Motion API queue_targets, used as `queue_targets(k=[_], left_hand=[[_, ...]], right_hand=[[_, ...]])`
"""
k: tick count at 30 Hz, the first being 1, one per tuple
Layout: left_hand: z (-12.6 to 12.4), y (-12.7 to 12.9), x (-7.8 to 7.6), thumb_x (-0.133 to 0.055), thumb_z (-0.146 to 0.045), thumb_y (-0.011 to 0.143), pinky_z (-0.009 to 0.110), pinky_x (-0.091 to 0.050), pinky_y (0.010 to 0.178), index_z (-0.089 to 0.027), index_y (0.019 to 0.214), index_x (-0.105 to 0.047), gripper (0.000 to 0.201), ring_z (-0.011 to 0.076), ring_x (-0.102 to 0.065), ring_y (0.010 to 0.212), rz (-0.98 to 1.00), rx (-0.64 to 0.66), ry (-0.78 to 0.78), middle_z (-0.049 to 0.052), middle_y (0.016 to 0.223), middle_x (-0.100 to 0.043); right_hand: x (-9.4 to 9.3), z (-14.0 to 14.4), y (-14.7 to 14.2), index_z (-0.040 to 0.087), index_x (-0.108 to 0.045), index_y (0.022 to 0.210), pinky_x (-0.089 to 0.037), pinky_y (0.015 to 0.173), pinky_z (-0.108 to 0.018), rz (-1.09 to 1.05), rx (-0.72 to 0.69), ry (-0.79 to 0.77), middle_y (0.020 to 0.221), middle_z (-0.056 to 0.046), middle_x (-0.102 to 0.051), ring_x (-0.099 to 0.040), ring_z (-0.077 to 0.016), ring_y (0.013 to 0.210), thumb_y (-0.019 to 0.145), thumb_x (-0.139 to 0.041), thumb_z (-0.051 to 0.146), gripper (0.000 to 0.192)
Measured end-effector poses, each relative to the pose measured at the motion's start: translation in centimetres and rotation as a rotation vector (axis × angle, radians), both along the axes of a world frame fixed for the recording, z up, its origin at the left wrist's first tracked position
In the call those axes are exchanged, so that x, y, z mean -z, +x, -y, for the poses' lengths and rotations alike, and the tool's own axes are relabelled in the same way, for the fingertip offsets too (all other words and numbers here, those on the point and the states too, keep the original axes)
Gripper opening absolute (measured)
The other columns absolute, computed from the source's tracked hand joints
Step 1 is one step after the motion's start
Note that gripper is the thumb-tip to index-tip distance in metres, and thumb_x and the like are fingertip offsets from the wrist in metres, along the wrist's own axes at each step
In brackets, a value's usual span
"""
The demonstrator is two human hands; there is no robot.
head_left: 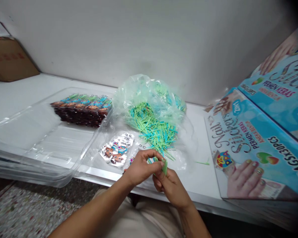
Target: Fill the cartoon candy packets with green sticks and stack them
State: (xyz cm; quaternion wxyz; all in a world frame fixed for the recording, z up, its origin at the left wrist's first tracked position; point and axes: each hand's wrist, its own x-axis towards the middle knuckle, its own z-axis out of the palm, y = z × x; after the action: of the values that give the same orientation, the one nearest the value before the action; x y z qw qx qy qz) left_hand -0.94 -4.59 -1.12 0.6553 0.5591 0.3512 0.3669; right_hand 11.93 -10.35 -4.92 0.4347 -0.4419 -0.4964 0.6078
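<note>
Your left hand (140, 167) and right hand (170, 185) meet at the front edge of the white shelf (22, 89), just in front of the pile of sticks (152, 127). Both are closed on the same small bundle of green sticks (164, 165): your right hand grips it from below with the fingers curled, and your left pinches it at the top from the side. The bundle stands roughly upright between the two hands, long axis pointing up and slightly away from you.

The pile of green and blue sticks lies just beyond your hands, spilling toward you out of an open clear plastic bag (149, 92). Most of those sticks lie with their long axes running from the bag's mouth toward your hands. Both hands are about equally near the pile's closest edge, the right perhaps a touch nearer. One loose green stick (202, 162) lies alone to the right of the pile.

Left of the pile, touching the bag's skirt, are a few cartoon sticker packets (118, 148). Farther left sits a clear plastic tray (34, 142) with a stack of packets (83, 109) at its back. Right of the pile, blue printed boxes (253, 145) lean toward the wall. A cardboard box (10, 59) sits far left of it.
</note>
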Motion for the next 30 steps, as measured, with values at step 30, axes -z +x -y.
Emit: queue_targets(k=[30], left_hand=[[-5.9, 1.9, 0.2, -0.06, -0.033, 0.08, 0.033, -0.043, 0.086, -0.015, 0.077, -0.063, 0.019, 0.0185, -0.059, 0.085, -0.157, -0.214, 0.341, 0.005, 0.082, -0.065]], right_hand=[[2.1, -0.2, 2.9, 0.016, -0.054, 0.084, -0.025, 0.045, -0.021, 0.232, 0.082, -0.089, 0.061, 0.005, -0.038, -0.032, -0.0081, 0.05, 0.09, -0.045, 0.055, 0.04]])
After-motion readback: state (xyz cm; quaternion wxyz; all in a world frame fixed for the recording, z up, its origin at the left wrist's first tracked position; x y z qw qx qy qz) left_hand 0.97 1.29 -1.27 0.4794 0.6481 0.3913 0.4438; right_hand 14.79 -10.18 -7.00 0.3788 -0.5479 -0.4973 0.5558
